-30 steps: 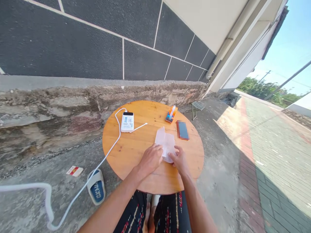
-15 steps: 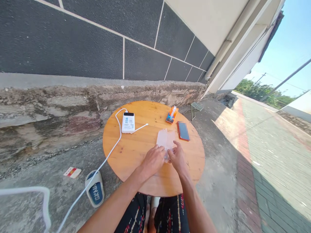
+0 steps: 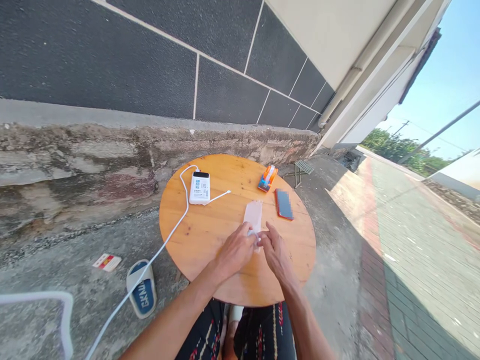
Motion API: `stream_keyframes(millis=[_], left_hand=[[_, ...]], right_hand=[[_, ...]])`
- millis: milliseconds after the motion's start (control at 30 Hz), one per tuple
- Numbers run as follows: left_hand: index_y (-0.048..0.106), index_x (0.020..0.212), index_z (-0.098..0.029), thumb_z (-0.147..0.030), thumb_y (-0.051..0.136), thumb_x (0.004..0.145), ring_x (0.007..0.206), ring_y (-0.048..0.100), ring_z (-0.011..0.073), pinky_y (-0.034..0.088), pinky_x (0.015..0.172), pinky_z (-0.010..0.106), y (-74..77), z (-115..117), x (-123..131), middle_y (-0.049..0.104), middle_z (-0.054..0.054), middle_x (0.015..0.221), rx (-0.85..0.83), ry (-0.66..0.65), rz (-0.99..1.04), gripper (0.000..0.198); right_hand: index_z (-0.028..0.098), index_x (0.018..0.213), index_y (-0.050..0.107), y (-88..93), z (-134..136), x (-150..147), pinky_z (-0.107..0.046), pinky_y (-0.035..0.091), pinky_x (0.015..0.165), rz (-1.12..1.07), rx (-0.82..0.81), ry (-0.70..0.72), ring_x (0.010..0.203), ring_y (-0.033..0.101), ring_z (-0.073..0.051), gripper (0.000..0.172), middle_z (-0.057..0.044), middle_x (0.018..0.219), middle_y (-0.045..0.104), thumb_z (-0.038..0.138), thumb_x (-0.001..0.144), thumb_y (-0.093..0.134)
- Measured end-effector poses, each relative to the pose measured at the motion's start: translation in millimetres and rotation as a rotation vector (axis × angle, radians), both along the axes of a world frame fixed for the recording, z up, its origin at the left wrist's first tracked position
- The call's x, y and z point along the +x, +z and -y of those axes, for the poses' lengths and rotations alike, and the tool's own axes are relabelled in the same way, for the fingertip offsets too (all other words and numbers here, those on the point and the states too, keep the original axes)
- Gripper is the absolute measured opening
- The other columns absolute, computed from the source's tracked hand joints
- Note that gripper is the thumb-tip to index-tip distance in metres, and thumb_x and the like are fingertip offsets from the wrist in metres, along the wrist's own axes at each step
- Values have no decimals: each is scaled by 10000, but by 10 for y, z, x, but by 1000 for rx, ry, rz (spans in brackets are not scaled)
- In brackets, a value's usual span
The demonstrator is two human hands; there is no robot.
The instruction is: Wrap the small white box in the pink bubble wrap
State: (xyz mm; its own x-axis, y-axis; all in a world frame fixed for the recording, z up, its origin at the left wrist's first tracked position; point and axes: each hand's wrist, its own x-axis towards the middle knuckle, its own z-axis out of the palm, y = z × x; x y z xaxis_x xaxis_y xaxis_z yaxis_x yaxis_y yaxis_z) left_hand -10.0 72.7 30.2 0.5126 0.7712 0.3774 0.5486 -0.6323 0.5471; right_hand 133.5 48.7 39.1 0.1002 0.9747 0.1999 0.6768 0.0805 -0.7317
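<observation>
A pale pinkish, see-through sheet (image 3: 253, 212), perhaps plastic film or a thin bag, lies on the round wooden table in front of me, narrow and apparently folded lengthwise. My left hand (image 3: 239, 246) rests over its near left side, fingers curled onto it. From the right, my right hand (image 3: 274, 248) meets it at the near end, with thumb and forefinger pinched close to the left fingertips. Something whitish shows between the two hands, but the fingers partly hide it. Both hands are low over the tabletop.
On the round table (image 3: 221, 180) stand a white power bank (image 3: 200, 188) with a white cable (image 3: 169, 235), an orange tape dispenser (image 3: 267, 178) and a red-edged phone (image 3: 284, 204). A slipper (image 3: 143, 290) and a small card box (image 3: 107, 262) lie on the ground. Behind is a folding stool (image 3: 303, 168).
The sheet has become narrower, its right part no longer spread out. My fingers have drawn closer together at its near end. The view has shifted slightly.
</observation>
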Motion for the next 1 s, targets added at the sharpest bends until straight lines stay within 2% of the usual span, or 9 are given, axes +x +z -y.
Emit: stream_keyframes(millis=[67, 200, 400, 533, 633, 733, 833, 933, 1000], left_hand=[[619, 893, -195, -176, 420, 887, 935, 555, 168, 457, 824, 283, -20, 2, -3, 536, 54, 1030, -23, -1, 22, 200], [576, 913, -198, -81, 462, 784, 950, 548, 167, 442, 826, 273, -17, -19, -37, 567, 32, 954, -68, -4, 124, 208], [500, 1002, -201, -193, 558, 764, 752, 576, 134, 449, 706, 250, 18, -51, -44, 616, 5, 928, -318, 90, 332, 245], [504, 1039, -204, -279, 548, 817, 821, 588, 155, 440, 718, 263, -48, -77, 99, 612, 10, 924, -297, 221, 356, 238], [516, 1025, -205, -211, 521, 815, 878, 583, 169, 439, 749, 276, -91, -85, 179, 603, 15, 921, -248, 258, 286, 210], [536, 999, -207, -133, 502, 784, 925, 571, 170, 438, 780, 275, -82, -82, 192, 600, 22, 950, -210, 242, 221, 230], [571, 927, -212, -112, 492, 764, 934, 564, 172, 436, 790, 271, -37, -82, 180, 599, 26, 959, -211, 238, 141, 207], [579, 951, -221, -112, 487, 752, 920, 569, 173, 436, 791, 270, 0, -93, 176, 601, 29, 965, -235, 239, 78, 244], [545, 1041, -226, -113, 489, 740, 923, 570, 171, 433, 803, 271, 18, -110, 177, 601, 28, 984, -244, 240, 76, 327]], right_hand=[[138, 1315, 386, -15, 38, 31, -306, 491, 748, -65, 13, 48, 788, 627, -164, 472, -64, 938, 658, 280, 865, 369], [170, 1339, 358, -95, 9, 52, -271, 494, 639, -115, 11, 106, 685, 597, -131, 535, -64, 983, 632, 245, 820, 460], [164, 1389, 288, -137, -8, -32, -324, 493, 721, 147, 45, 84, 742, 596, -161, 570, -86, 1054, 617, 185, 831, 400], [162, 1429, 197, -94, 47, -58, -370, 482, 793, 234, 55, 95, 853, 606, -203, 600, -107, 1117, 612, 182, 851, 357], [177, 1436, 176, -64, 42, 10, -355, 486, 775, 206, 35, 151, 847, 612, -198, 606, -95, 1104, 624, 178, 855, 347], [191, 1407, 250, -45, -9, 146, -333, 490, 749, 93, 3, 212, 802, 612, -174, 572, -69, 1047, 646, 174, 847, 366], [200, 1305, 417, -19, -97, 304, -305, 494, 699, -18, 5, 174, 735, 605, -152, 450, -50, 967, 660, 218, 855, 406], [206, 1123, 580, 37, -255, 433, -293, 482, 690, 82, 61, 112, 754, 602, -157, 305, -55, 957, 648, 244, 859, 433], [206, 1054, 620, 88, -418, 496, -293, 471, 737, 198, 117, 153, 838, 600, -169, 277, -62, 999, 629, 209, 854, 428]])
